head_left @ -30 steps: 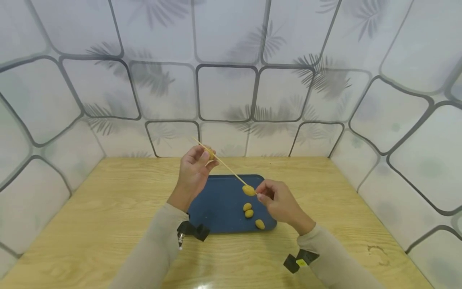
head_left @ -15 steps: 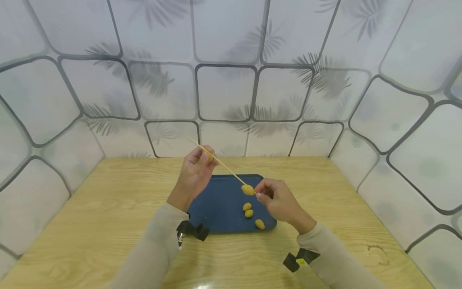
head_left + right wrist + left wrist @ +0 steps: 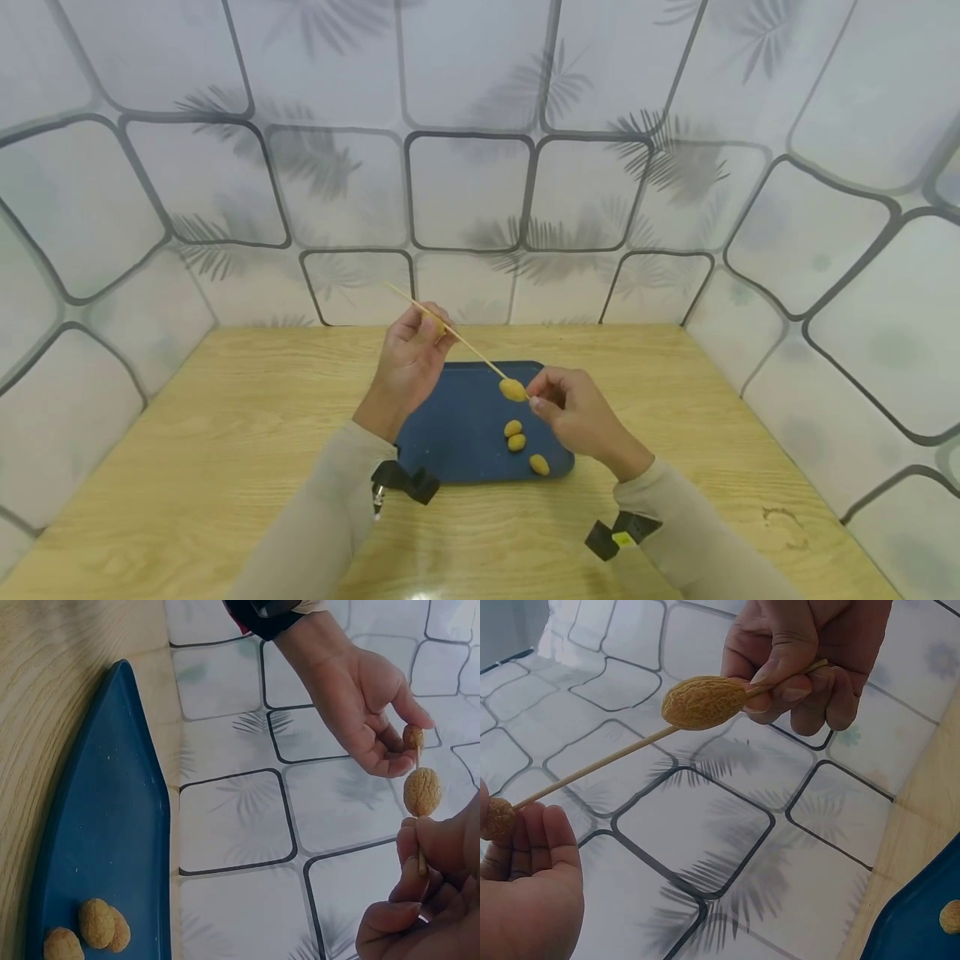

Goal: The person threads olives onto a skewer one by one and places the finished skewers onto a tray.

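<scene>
A thin wooden skewer (image 3: 477,351) slants between both hands above a blue tray (image 3: 450,425). My right hand (image 3: 581,417) pinches its lower end. Just ahead of those fingertips, a wrinkled yellow-brown oval piece (image 3: 703,703) is threaded on the skewer. Farther up, my left hand (image 3: 412,358) pinches a second wrinkled piece (image 3: 413,736) between thumb and fingers, partly hidden by them. The skewer runs into this second piece, and its tip sticks out past the left hand in the head view.
Several more wrinkled pieces (image 3: 516,442) lie on the right part of the tray. The tray rests on a light wood table (image 3: 225,467). Pale patterned walls (image 3: 472,192) stand behind and at both sides.
My left hand has shifted slightly right, closer to the right hand, and more of the skewer's tip sticks out beyond it. The right hand has moved slightly up and left.
</scene>
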The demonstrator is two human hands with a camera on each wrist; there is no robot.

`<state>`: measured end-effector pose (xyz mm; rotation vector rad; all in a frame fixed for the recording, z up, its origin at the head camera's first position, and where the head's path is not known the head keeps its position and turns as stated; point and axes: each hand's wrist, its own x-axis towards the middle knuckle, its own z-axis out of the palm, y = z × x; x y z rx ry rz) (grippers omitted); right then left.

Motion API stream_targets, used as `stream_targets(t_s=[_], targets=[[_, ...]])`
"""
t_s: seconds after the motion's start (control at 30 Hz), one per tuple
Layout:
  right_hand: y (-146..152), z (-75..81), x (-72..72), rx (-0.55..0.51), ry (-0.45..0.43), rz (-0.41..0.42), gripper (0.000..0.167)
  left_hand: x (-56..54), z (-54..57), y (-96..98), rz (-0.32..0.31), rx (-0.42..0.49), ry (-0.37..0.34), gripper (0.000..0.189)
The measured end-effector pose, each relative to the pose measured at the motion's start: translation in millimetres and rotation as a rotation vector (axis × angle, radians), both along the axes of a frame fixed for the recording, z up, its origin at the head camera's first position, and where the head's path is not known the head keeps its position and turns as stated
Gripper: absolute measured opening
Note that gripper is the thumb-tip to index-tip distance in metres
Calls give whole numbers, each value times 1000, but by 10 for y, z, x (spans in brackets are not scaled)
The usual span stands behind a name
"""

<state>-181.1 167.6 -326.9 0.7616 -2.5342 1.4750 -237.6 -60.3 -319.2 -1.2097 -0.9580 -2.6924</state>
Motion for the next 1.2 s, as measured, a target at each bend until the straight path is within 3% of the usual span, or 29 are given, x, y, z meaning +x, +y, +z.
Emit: stream_targets(t_s=[0.2,1.03,1.2], targets=[[-12,1,-22,-1,3,-9,14,11,-4,18,11,-41,-17,10],[-118,34,-85,-23,6,-2,12,47,-78,169,12,-46,-56,8],[-139,48,-106,-15,8,-12,11,63,-107,188,29,-50,-91,10]])
